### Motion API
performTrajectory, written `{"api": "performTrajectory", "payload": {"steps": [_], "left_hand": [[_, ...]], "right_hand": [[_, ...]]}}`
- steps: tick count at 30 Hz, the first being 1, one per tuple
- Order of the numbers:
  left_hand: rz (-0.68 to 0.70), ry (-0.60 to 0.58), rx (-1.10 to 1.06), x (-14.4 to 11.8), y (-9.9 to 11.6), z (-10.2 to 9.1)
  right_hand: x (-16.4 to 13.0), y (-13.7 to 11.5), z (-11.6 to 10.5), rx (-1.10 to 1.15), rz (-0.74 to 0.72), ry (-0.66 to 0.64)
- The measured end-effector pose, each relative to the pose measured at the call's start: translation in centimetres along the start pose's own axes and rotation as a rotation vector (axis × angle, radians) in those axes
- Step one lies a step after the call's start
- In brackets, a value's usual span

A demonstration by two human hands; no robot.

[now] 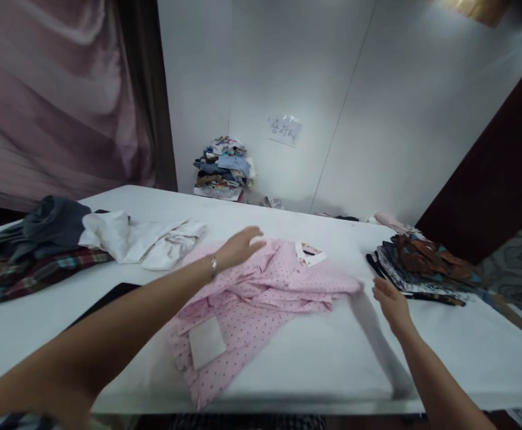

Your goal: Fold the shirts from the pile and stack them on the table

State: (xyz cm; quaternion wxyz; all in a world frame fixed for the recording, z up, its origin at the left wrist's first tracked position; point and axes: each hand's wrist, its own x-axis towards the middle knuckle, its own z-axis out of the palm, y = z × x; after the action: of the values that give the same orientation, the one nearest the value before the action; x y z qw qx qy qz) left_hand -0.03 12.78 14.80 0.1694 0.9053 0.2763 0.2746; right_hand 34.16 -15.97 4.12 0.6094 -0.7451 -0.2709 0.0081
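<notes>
A pink shirt (283, 280) with small dark dots and a white collar lies rumpled on the white table, one sleeve hanging toward the front edge. On its lower left part is a pale square piece (207, 343), perhaps a card or patch. My left hand (242, 246), a band at its wrist, is over the shirt's upper left side with fingers stretched out, holding nothing visible. Just beyond the shirt's right end, my right hand (390, 301) is held with fingers extended and no cloth seen in it. Whether the left fingers touch the fabric, I cannot tell.
Dark, plaid and white garments (131, 239) lie at the left, near a flat black item (106, 298). A stack of folded clothes (422, 266) sits at the right. Another tall clothes pile (225, 167) stands by the wall, beside a paper sign (284, 130). The table (324, 364) ends in front.
</notes>
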Motion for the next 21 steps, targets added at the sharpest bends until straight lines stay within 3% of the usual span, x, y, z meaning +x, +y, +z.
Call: {"api": "performTrajectory", "payload": {"steps": [2,4,8,13,17,21], "left_hand": [[-0.030,-0.191,0.004,-5.8,0.0,1.2],[-0.004,-0.261,0.031,-10.9,0.3,1.8],[0.016,-0.157,0.136,-17.7,1.3,3.3],[-0.042,-0.163,0.228,-20.6,2.4,5.6],[-0.074,-0.181,0.291,-20.9,3.1,6.6],[-0.051,-0.123,0.304,-21.2,3.3,6.9]], "right_hand": [[-2.9,0.7,-0.4,-0.062,-0.026,-0.131],[-5.7,-0.1,0.2,-0.103,-0.080,-0.266],[-10.0,-3.4,3.4,-0.150,-0.327,-0.536],[-11.5,-6.2,7.9,-0.211,-0.627,-0.772],[-10.3,-6.2,10.3,-0.349,-0.664,-0.829],[-9.3,-5.0,11.3,-0.376,-0.718,-0.835]]}}
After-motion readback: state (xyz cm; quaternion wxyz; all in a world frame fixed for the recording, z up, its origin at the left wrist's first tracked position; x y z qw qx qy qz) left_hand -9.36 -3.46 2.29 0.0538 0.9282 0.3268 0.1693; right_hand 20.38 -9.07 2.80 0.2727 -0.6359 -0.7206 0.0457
